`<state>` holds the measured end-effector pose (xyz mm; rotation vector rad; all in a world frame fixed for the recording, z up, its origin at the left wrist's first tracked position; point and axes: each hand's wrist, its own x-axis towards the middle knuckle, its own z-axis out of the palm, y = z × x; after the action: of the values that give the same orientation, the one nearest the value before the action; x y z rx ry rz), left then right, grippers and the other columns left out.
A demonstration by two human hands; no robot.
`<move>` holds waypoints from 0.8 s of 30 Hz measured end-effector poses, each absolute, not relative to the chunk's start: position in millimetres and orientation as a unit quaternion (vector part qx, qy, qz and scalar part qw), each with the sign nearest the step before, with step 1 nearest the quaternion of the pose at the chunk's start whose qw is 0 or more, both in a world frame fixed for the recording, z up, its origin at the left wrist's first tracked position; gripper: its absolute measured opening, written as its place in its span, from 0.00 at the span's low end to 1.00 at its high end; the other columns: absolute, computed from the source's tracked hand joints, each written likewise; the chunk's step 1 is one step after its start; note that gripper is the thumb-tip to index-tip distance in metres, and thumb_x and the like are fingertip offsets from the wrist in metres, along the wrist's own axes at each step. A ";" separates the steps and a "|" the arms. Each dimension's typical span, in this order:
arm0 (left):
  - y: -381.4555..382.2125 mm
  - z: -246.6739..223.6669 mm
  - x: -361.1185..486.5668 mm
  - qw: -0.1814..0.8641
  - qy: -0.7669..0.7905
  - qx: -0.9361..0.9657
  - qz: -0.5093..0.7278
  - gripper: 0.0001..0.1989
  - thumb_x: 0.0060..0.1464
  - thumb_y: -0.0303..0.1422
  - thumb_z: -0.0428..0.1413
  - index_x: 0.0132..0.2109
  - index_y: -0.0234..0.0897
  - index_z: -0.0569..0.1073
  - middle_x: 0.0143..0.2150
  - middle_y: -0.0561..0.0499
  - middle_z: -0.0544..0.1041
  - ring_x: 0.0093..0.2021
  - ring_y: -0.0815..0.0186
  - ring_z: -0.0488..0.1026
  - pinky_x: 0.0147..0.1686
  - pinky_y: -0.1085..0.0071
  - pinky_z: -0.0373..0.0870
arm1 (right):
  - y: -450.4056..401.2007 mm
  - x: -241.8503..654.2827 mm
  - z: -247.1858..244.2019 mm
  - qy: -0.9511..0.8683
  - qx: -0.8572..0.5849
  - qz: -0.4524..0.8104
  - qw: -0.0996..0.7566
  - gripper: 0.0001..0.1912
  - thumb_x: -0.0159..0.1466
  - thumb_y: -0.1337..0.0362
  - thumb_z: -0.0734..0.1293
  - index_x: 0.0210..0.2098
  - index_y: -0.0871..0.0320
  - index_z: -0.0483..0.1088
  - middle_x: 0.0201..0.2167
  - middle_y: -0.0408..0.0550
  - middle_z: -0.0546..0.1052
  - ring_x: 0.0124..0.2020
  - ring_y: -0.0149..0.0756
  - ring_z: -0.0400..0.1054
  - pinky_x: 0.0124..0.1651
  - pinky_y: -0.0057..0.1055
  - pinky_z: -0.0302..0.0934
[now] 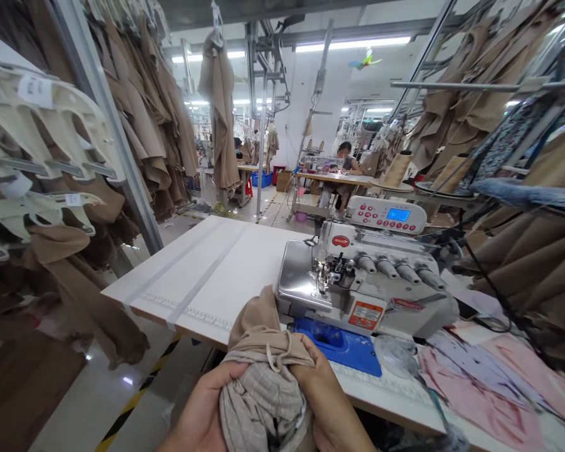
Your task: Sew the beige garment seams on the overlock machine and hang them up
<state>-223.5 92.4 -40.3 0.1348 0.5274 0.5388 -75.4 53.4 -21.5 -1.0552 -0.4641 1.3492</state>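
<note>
Gripping a bunched tan and checked garment (262,392) tightly, the left hand (202,408) and right hand (332,402) hold it at the white table (245,276) edge; loose folds could snag the overlock machine (362,282)'s presser foot (323,274).

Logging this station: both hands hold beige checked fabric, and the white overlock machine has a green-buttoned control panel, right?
No: the head view shows red buttons on the control panel of the white overlock machine. The left hand and right hand do hold the beige checked fabric.

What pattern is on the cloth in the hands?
The cloth is grey-beige check, best in the head view.
</note>
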 end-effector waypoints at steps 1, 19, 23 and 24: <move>92.4 -38.7 -223.5 0.928 0.260 0.067 0.259 0.12 0.48 0.31 0.61 0.39 0.29 0.82 0.37 0.41 0.83 0.50 0.48 0.78 0.58 0.56 0.66 | 53.0 -75.4 -19.6 -0.191 -0.458 0.597 0.630 0.18 0.46 0.65 0.77 0.34 0.55 0.69 0.30 0.41 0.79 0.37 0.40 0.73 0.43 0.30 0.65; 75.3 -39.0 -209.5 0.734 0.359 0.407 0.409 0.33 0.35 0.37 0.73 0.51 0.33 0.76 0.49 0.39 0.80 0.53 0.49 0.75 0.56 0.63 0.68 | 28.3 -57.9 -21.3 -0.255 -0.329 0.677 0.606 0.30 0.50 0.65 0.81 0.50 0.57 0.71 0.48 0.51 0.79 0.53 0.47 0.72 0.54 0.38 0.65; 82.0 -42.1 -209.5 0.680 0.390 0.477 0.397 0.33 0.39 0.35 0.71 0.54 0.34 0.73 0.52 0.39 0.79 0.52 0.50 0.76 0.54 0.64 0.70 | 30.5 -56.0 -35.5 -0.272 -0.363 0.648 0.611 0.30 0.49 0.69 0.81 0.49 0.55 0.72 0.48 0.49 0.79 0.54 0.47 0.70 0.56 0.37 0.64; 83.1 -43.1 -210.5 0.671 0.393 0.490 0.393 0.32 0.40 0.34 0.71 0.54 0.34 0.73 0.53 0.39 0.79 0.53 0.50 0.75 0.54 0.64 0.70 | 30.7 -55.6 -39.8 -0.273 -0.374 0.641 0.612 0.31 0.48 0.70 0.81 0.49 0.54 0.72 0.48 0.49 0.79 0.55 0.47 0.70 0.57 0.37 0.63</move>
<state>-210.5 83.1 -43.1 1.1047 0.8865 0.8854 -55.6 30.7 -39.8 -0.8628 -0.6287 1.4786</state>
